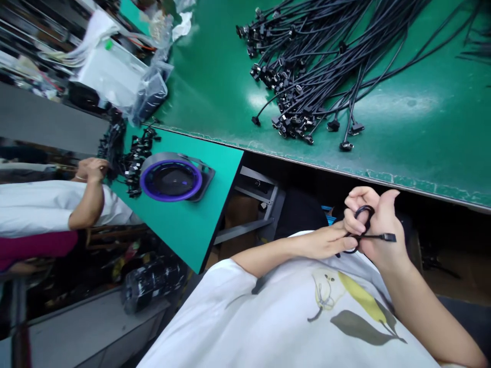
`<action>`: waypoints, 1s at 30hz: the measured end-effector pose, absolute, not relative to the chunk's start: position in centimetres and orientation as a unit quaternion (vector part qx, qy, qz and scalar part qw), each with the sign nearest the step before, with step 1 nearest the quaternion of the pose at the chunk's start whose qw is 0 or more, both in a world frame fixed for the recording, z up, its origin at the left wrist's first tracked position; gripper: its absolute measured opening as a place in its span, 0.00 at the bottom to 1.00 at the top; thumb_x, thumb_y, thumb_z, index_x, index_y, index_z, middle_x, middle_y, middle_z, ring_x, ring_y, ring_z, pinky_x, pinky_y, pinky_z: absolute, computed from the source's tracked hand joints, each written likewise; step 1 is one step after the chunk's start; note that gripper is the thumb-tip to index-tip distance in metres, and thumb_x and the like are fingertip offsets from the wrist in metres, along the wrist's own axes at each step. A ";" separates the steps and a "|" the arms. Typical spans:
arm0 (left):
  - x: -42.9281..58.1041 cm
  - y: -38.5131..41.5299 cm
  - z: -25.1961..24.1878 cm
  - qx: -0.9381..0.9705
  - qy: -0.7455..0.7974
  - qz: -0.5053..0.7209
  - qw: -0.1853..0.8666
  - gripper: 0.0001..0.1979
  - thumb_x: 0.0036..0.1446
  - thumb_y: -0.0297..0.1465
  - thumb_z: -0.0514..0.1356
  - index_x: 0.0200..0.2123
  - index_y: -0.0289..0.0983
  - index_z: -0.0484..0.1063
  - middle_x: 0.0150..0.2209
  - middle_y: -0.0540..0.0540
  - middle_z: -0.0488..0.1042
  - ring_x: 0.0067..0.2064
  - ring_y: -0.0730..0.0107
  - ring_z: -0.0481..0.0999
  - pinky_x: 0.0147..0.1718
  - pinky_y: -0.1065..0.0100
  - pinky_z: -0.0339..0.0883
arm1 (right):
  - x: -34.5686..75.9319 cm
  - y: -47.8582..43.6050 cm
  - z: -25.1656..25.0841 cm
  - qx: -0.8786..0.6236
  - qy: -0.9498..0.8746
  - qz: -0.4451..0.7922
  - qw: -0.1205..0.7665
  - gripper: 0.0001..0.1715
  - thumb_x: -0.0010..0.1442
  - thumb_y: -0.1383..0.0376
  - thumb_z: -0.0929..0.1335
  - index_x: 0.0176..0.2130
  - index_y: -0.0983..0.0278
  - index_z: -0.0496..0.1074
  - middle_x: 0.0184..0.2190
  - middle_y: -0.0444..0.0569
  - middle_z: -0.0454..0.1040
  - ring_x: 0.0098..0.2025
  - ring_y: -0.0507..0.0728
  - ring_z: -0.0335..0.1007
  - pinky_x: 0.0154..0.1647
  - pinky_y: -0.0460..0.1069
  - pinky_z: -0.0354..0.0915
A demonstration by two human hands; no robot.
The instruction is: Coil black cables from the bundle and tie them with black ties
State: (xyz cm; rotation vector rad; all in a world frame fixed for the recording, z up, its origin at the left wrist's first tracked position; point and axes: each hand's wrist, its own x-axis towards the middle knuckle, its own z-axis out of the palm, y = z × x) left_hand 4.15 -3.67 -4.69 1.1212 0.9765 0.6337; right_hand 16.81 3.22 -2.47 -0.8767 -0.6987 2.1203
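A thin black cable is bent into a small coil in front of my chest, just below the table's edge. My right hand curls its fingers through and around the loop, with the thumb raised. One black connector sticks out across the right palm. My left hand meets the right one from the side, its fingers closed against the lower part of the coil. The left fingertips are partly hidden behind the cable and the other hand.
A large bundle of black cables with connectors lies on the green table. A purple-rimmed round fan stands on a lower green table to the left. Beyond it, another person's hands are near more cables. Plastic bags lie at upper left.
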 end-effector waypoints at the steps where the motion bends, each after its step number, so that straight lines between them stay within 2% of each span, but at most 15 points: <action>1: 4.4 -3.7 -4.8 0.462 0.429 0.299 0.717 0.23 0.61 0.49 0.54 0.38 0.33 0.74 0.45 0.41 0.71 0.52 0.62 0.69 0.57 0.62 0.59 | 16.8 3.5 -2.4 -0.335 -0.258 0.830 0.363 0.36 0.63 0.36 0.53 0.39 0.62 0.66 0.28 0.41 0.55 0.18 0.44 0.49 0.15 0.42 0.49; 4: 5.3 -4.0 -5.4 0.268 0.385 0.348 0.812 0.29 0.54 0.57 0.57 0.32 0.34 0.69 0.30 0.45 0.73 0.35 0.66 0.74 0.44 0.60 0.67 | 16.7 3.9 -1.9 -0.323 -0.259 0.816 0.403 0.37 0.61 0.34 0.55 0.40 0.62 0.67 0.34 0.45 0.61 0.24 0.47 0.60 0.20 0.43 0.59; 6: 5.7 -4.2 -5.5 0.179 0.351 0.369 0.842 0.29 0.49 0.57 0.61 0.31 0.34 0.66 0.24 0.49 0.70 0.28 0.68 0.73 0.37 0.62 0.68 | 16.9 3.9 -1.5 -0.320 -0.302 0.799 0.410 0.31 0.61 0.38 0.62 0.42 0.61 0.67 0.38 0.47 0.64 0.26 0.48 0.64 0.20 0.43 0.62; 8: 5.8 -4.3 -5.5 0.167 0.327 0.370 0.853 0.28 0.47 0.55 0.65 0.33 0.34 0.67 0.25 0.50 0.70 0.28 0.69 0.73 0.35 0.64 0.66 | 17.2 3.7 -1.3 -0.330 -0.348 0.780 0.403 0.20 0.63 0.47 0.66 0.42 0.60 0.67 0.34 0.44 0.65 0.22 0.47 0.62 0.16 0.42 0.59; 10: 5.6 -4.2 -5.4 0.189 0.318 0.360 0.856 0.29 0.48 0.54 0.65 0.37 0.33 0.70 0.31 0.46 0.73 0.31 0.70 0.73 0.35 0.66 0.64 | 17.5 3.6 -1.4 -0.352 -0.383 0.751 0.407 0.14 0.66 0.53 0.65 0.40 0.61 0.67 0.27 0.42 0.64 0.17 0.47 0.60 0.12 0.41 0.55; 13: 5.3 -4.1 -5.2 0.204 0.277 0.330 0.879 0.32 0.50 0.55 0.62 0.42 0.31 0.72 0.37 0.40 0.74 0.35 0.67 0.73 0.38 0.65 0.63 | 17.6 3.8 -2.0 -0.356 -0.437 0.717 0.411 0.17 0.67 0.52 0.63 0.39 0.63 0.67 0.24 0.42 0.65 0.16 0.49 0.63 0.12 0.42 0.58; 17: 5.5 -3.9 -4.9 0.098 0.205 0.312 0.923 0.26 0.55 0.50 0.61 0.44 0.33 0.71 0.29 0.49 0.67 0.34 0.70 0.70 0.42 0.62 0.64 | 17.6 4.5 -2.9 -0.346 -0.447 0.731 0.382 0.20 0.66 0.48 0.63 0.38 0.63 0.67 0.23 0.43 0.66 0.17 0.50 0.65 0.14 0.44 0.62; 20: 6.0 -3.8 -4.7 0.006 0.189 0.315 0.930 0.22 0.59 0.46 0.55 0.42 0.32 0.71 0.28 0.51 0.61 0.33 0.70 0.68 0.48 0.55 0.65 | 17.6 4.8 -3.4 -0.337 -0.393 0.749 0.414 0.19 0.66 0.49 0.64 0.36 0.62 0.66 0.21 0.41 0.63 0.15 0.50 0.61 0.11 0.44 0.59; 23: 6.3 -3.6 -4.6 -0.006 0.201 0.319 0.926 0.20 0.57 0.45 0.59 0.40 0.32 0.71 0.29 0.50 0.62 0.33 0.70 0.68 0.45 0.58 0.64 | 17.5 5.0 -3.3 -0.333 -0.349 0.760 0.436 0.18 0.65 0.50 0.66 0.35 0.62 0.65 0.20 0.38 0.59 0.12 0.47 0.53 0.08 0.42 0.52; 27: 7.0 -3.4 -4.4 -0.004 0.180 0.330 0.927 0.19 0.51 0.40 0.68 0.39 0.33 0.70 0.29 0.50 0.63 0.34 0.71 0.67 0.40 0.65 0.60 | 17.7 5.9 -3.1 -0.259 -0.274 0.856 0.354 0.23 0.62 0.46 0.66 0.33 0.61 0.63 0.17 0.34 0.53 0.10 0.42 0.37 0.06 0.38 0.40; 30: 7.6 -3.4 -4.2 0.008 0.153 0.318 0.936 0.24 0.50 0.47 0.67 0.38 0.33 0.70 0.27 0.52 0.60 0.31 0.73 0.65 0.34 0.67 0.57 | 18.1 6.7 -3.1 -0.201 -0.225 0.906 0.296 0.25 0.60 0.44 0.68 0.31 0.62 0.61 0.16 0.32 0.50 0.09 0.41 0.29 0.05 0.38 0.34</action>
